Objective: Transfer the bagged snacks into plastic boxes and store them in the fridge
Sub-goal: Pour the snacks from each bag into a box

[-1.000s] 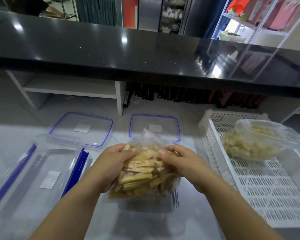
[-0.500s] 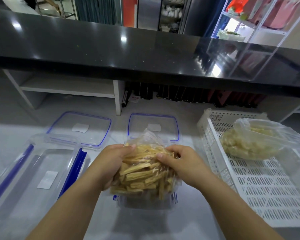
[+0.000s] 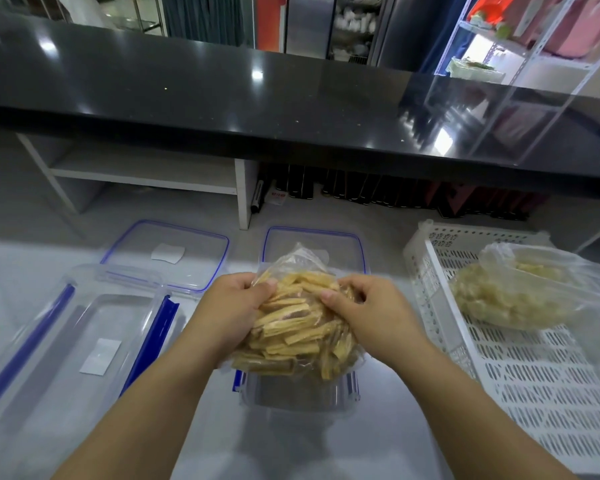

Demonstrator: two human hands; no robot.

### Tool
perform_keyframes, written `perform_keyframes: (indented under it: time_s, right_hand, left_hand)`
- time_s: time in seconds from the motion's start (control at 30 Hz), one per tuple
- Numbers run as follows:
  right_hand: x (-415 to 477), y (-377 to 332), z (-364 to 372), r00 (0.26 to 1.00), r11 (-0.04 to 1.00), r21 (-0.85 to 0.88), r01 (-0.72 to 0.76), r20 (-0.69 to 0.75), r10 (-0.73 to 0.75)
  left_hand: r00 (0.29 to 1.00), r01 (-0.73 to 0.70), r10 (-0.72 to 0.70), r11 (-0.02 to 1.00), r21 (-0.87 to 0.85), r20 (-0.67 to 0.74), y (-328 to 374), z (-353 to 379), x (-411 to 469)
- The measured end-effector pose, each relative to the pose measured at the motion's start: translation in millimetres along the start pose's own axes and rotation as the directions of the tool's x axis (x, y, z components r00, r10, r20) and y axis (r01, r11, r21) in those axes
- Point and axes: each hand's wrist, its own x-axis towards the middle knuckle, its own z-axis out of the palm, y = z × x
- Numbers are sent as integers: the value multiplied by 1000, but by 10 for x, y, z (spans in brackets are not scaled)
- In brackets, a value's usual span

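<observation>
My left hand [image 3: 236, 306] and right hand [image 3: 364, 313] grip the bag of yellow snack sticks [image 3: 298, 327].
Head view: the fingers of both hands curl round the bag's sides, thumbs pinching the plastic near its top, and the bag sits over the small clear box [image 3: 291, 398] on the desk [image 3: 222, 431]. A second snack bag [image 3: 520, 299] lies in the white crate [image 3: 534, 382] to my right.

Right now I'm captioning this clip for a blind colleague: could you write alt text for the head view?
The left hand and right hand grip a clear bag of yellow snack sticks over a small open box. A larger open box lies left, two blue-rimmed lids behind, and a white crate at right holds a second snack bag.
</observation>
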Motion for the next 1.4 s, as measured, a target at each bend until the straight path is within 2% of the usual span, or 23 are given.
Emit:
perform_keyframes:
  time_s: [0.07, 0.13, 0.27, 0.33, 0.43, 0.5, 0.6, 0.67, 0.73, 0.83, 0.93, 1.03, 1.13, 1.2, 1.27, 1.33, 1.4]
  right_hand:
    - [0, 21, 29, 996, 998, -64, -27, 82, 32]
    - [3, 47, 51, 997, 997, -63, -33, 74, 38]
    - [-16, 79, 70, 999, 997, 73, 1, -38, 2]
    - [-38, 106, 72, 998, 992, 122, 39, -61, -32]
    - [-61, 170, 48, 997, 955, 288, 78, -12, -77]
    - [-51, 226, 21, 993, 932, 361, 35, 94, -74]
    - [-57, 312, 14, 966, 965, 261, -10, 251, -58]
    - [-105, 310, -5, 945, 979, 203, 28, 313, -92]
    - [-162, 294, -31, 929, 992, 99, 75, 354, -106]
    - [-189, 274, -31, 946, 968, -179, 176, 303, -115]
    - [-176, 257, 10, 949, 929, -263, 261, 244, -198]
    - [-120, 291, 31, 955, 925, -278, 259, 216, -203]
    - [-38, 344, 33, 974, 954, -225, 200, 148, -169]
    - [18, 340, 4, 980, 974, -136, 180, 104, -167]
    - [70, 274, -57, 984, 985, 24, 169, 55, -170]
    - [133, 161, -133, 982, 958, 221, 184, 9, -191]
    - [220, 90, -166, 982, 941, 287, 180, 7, -190]
  left_hand:
    - [1000, 10, -11, 998, 66, 16, -7, 4, 14]
    - [999, 14, -18, 994, 112, 41, -36, 19, 8]
    - [998, 16, -16, 1000, -5, 55, -78, 40, -17]
    - [997, -41, 45, 997, -59, 68, -93, 45, -43]
    - [988, -144, 148, 988, -61, 54, -101, 67, -82]
    - [991, -129, 131, 991, -42, 40, -120, 89, -77]
    - [995, -95, 95, 990, 109, 1, -165, 136, -48]
    - [991, -127, 134, 970, 205, -21, -169, 162, -57]
    - [984, -172, 175, 962, 214, 2, -157, 178, -89]
    - [979, -185, 165, 964, 193, 116, -173, 147, -130]
    - [959, -177, 120, 961, 211, 257, -158, 63, -193]
    - [952, -201, 54, 852, 483, 302, -167, 22, -191]
    - [961, -214, 62, 785, 581, 271, -139, 60, -194]
    - [969, -228, 142, 829, 510, 202, -82, 57, -186]
    - [973, -228, 194, 883, 409, 125, -7, 12, -160]
    - [976, -215, 215, 926, 310, 36, 58, -39, -93]
    - [977, -200, 213, 951, 235, -30, 97, -55, -3]
